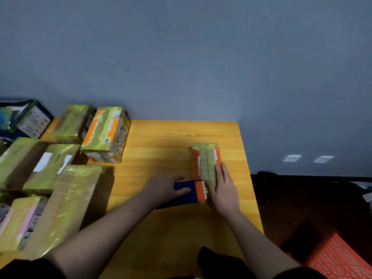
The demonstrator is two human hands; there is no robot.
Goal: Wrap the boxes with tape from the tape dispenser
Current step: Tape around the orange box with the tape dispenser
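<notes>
My left grip (165, 186) clutches the dispenser (181, 195); my right hand (222, 188) lies flat, released, on the box (205, 164). Best pull steadily, pressing tape down.

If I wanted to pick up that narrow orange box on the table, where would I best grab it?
Probably across its two long sides near the middle, coming from above. The orange box lies flat and is long and narrow, so fingers span its width easily. Its near end is taken by the right hand and the blue tape dispenser.

yellow wooden table (171, 137), orange box (205, 168) right, taped boxes (66, 178) crowding left side
</notes>
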